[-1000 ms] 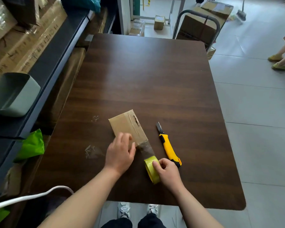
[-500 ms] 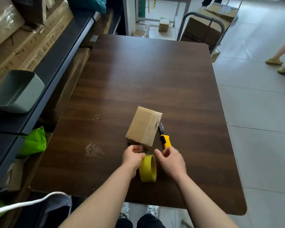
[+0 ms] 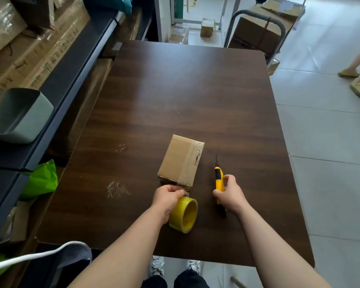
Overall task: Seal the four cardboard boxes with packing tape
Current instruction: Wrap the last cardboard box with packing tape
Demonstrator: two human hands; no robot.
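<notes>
A small cardboard box (image 3: 180,160) lies on the dark wooden table (image 3: 183,90), with clear tape running along its right side. Just in front of it stands a yellow tape roll (image 3: 184,215) on edge, a strip of tape leading from it to the box's near end. My left hand (image 3: 167,197) grips the roll and pinches the tape by the box. My right hand (image 3: 229,194) is curled around the yellow utility knife (image 3: 219,177), whose blade points away from me, right of the box.
Two scraps of clear tape (image 3: 115,189) stick to the table left of the box. A shelf with long cartons (image 3: 35,48) and a grey bin (image 3: 17,115) runs along the left. A trolley with boxes (image 3: 256,32) stands beyond the table. Another person's feet (image 3: 355,80) are at the right.
The box was turned from lying angled left to angled right. My left hand left the box top and took the roll; my right hand released the roll and took hold of the knife.
</notes>
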